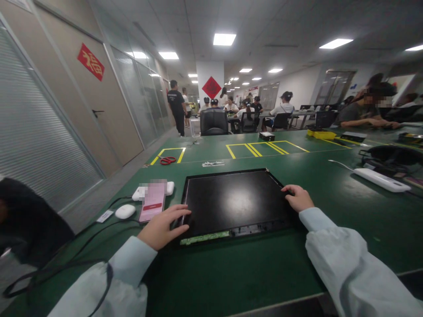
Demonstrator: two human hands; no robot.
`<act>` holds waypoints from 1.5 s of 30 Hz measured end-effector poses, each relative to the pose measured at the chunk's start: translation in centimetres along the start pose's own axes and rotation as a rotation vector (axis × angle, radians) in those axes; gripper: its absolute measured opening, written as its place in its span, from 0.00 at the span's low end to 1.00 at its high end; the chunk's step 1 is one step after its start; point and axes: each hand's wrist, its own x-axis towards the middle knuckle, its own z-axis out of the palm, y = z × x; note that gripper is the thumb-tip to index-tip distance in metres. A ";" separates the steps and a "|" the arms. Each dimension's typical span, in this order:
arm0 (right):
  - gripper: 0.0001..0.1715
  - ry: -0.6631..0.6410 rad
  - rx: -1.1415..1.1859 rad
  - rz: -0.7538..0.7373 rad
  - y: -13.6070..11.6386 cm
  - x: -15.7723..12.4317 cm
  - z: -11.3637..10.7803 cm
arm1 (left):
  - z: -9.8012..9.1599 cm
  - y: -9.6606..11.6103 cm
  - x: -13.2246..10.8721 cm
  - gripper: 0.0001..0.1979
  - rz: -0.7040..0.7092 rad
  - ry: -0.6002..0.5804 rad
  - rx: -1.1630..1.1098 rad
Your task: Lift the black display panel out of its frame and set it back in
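Note:
A black flat display panel (235, 200) lies on the green table (251, 268) in front of me, with a green circuit strip (205, 238) showing along its near edge. My left hand (161, 227) grips the panel's near left corner, fingers curled over the edge. My right hand (298, 197) holds the right edge, fingers bent onto the panel's face. Both sleeves are pale blue.
A pink phone (152, 201), a white mouse-like object (125, 211) and black cables (99, 229) lie left of the panel. Red scissors (168, 160) sit further back near yellow floor-tape boxes (257, 148). A white power strip (380, 179) lies right. People sit at tables beyond.

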 end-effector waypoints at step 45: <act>0.27 -0.156 -0.153 0.121 2.1 0.9 0.6 | 3.3 -1.3 1.0 0.26 -0.228 0.119 -0.139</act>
